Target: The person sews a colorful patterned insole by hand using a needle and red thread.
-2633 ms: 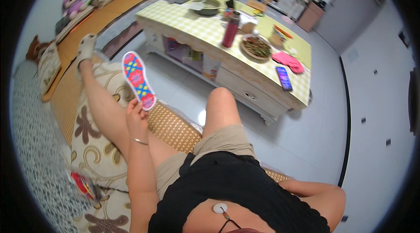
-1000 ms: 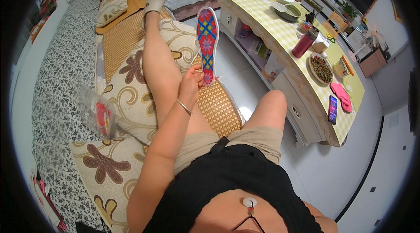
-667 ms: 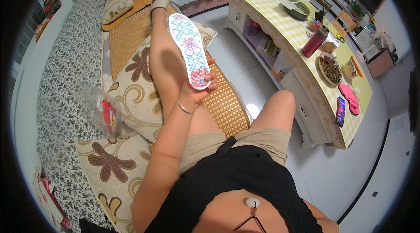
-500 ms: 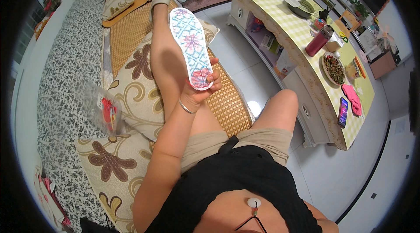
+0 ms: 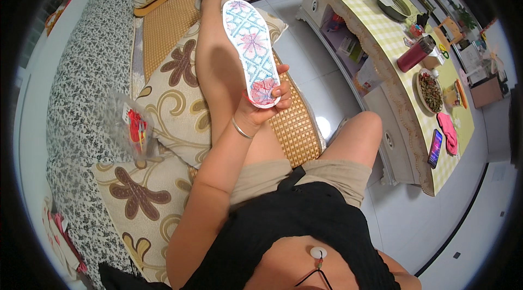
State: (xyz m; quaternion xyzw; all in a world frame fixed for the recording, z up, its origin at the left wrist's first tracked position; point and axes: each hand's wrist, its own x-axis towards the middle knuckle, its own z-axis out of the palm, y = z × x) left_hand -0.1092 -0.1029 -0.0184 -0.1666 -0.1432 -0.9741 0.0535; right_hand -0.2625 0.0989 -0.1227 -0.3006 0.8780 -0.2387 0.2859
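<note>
My left hand (image 5: 265, 106) is closed round the heel end of an embroidered insole (image 5: 251, 45), fingers at its right edge. The insole is white, with a blue lattice, pink flowers and a red stitched heel. It is held up over my outstretched left leg, toe end pointing away. A red thread shows at the heel's left edge. Only a bit of my right upper arm shows at the lower right; my right hand is out of view. To the left, a clear plastic bag (image 5: 122, 126) with red thread (image 5: 139, 126) inside lies on the patterned cushions (image 5: 139, 194).
At right stands a low cabinet table with a checked cloth (image 5: 357, 4). On it are a maroon flask (image 5: 416, 53), a plate of food (image 5: 430, 91), a pink cloth (image 5: 448, 133), a phone (image 5: 435, 149) and a dark green basket (image 5: 396, 9). A woven mat (image 5: 294, 132) covers the seat.
The view has shifted, so the table, legs and insole sit slightly further right in it. My left hand keeps the same hold on the insole.
</note>
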